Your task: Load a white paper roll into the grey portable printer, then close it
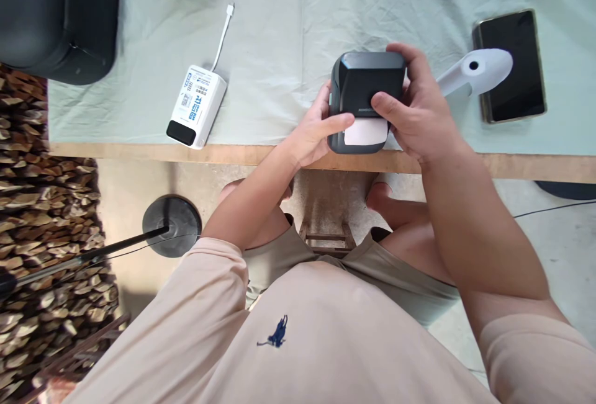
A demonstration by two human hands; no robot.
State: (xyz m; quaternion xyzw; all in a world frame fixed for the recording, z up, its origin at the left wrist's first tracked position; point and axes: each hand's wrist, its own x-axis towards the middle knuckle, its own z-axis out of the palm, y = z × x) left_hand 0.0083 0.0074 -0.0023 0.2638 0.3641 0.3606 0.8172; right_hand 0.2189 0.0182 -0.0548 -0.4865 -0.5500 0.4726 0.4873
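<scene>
While a white power bank and a phone are seen on the cloth-covered desk, a dark printer is gripped by the left hand and right hand above the near edge.

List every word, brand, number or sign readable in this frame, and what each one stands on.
Nothing reads clearly enough to quote.
Dark device, held by the left hand and right hand: one line of pale lettering, too small to read.
White power bank: blue and black print, too small and blurred.
Shirt: a dark blue emblem, no legible words.
</scene>
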